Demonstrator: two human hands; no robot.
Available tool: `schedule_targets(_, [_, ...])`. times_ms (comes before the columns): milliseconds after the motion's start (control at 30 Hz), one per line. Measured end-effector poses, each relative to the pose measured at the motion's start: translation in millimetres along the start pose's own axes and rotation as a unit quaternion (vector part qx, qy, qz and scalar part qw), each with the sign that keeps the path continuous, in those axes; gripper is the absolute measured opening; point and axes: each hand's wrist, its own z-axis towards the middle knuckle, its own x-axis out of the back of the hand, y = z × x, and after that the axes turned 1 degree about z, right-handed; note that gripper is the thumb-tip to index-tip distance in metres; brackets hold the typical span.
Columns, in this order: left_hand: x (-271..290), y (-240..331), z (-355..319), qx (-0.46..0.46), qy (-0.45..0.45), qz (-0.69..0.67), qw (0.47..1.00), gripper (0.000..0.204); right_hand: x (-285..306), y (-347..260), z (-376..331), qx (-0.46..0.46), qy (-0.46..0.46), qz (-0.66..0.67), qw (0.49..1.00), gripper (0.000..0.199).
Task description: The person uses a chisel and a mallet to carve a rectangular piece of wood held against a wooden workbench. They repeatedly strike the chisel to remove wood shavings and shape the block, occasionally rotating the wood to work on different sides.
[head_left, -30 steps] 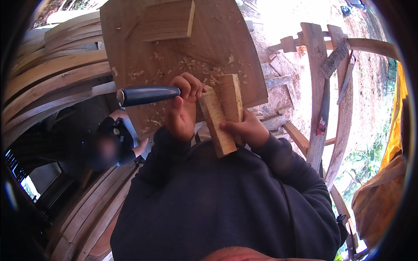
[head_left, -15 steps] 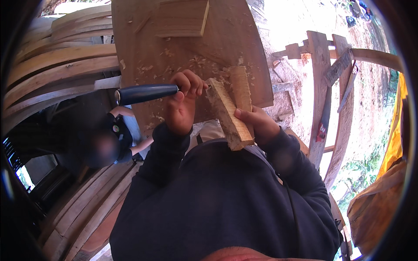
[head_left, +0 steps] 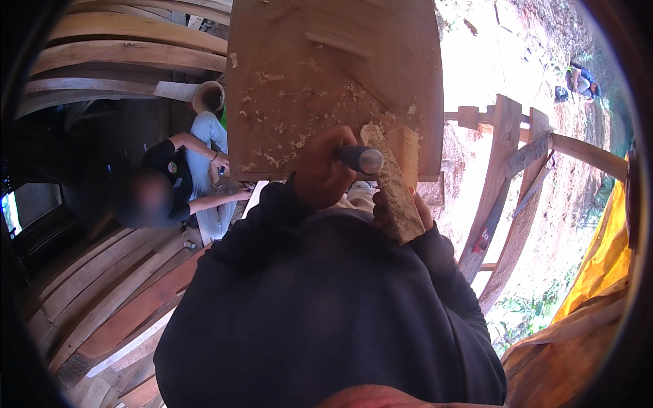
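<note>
My left hand (head_left: 325, 166) is closed around the dark blue handle of a chisel-like tool (head_left: 360, 160), its rounded end turned up toward me. The blade is hidden by the hand and the wood. My right hand (head_left: 423, 209) grips a wooden block (head_left: 394, 190) from below, fingers showing on both sides of it. The block's upper face is rough and chipped. Beside its far end a smoother, paler length of wood (head_left: 407, 153) stands close against it; whether the two are joined, I cannot tell. Both pieces are tilted at the near edge of the workbench (head_left: 272, 160).
Wood shavings (head_left: 286, 129) lie scattered over the bench. On the left, a seated person (head_left: 180, 170) has their hands near the bench. Long planks (head_left: 129, 54) are stacked at far left, more boards (head_left: 115, 299) at near left. A wooden frame (head_left: 500, 183) stands right; another person (head_left: 583, 80) is far right.
The handle has swung from pointing left to pointing up toward me, and my left hand has moved right, against the block. The block is turned so its rough face shows. The view has shifted.
</note>
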Motion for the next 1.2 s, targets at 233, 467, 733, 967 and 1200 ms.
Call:
schedule_targets(233, [-0.7, 14.6, -12.6, 0.011, -0.093, 0.126, 0.988, 0.047, -19.7, 2.7, 1.1, 0.007, 0.131, -0.113, 0.985, 0.061])
schedule_targets(467, [9.6, 14.0, -25.3, -0.015, -0.121, 0.181, 0.976, 0.040, -75.2, 12.5, 0.9, 0.058, 0.192, -0.254, 0.946, 0.045])
schedule_targets(733, [14.1, -1.4, -16.3, -0.053, -0.148, 0.147, 0.976, 0.021, -61.1, 24.3, -4.7, 0.125, 0.166, -0.687, 0.697, 0.044])
schedule_targets(967, [11.5, 6.0, -19.2, -0.049, -0.126, 0.072, 0.988, 0.023, -34.9, 35.9, -19.6, 0.179, 0.304, -0.432, 0.830, 0.046])
schedule_targets(1200, [33.5, 3.3, -6.2, -0.029, 0.107, -0.178, 0.978, 0.024, -65.3, 10.2, 9.9, 0.005, 0.265, -0.293, 0.919, 0.055])
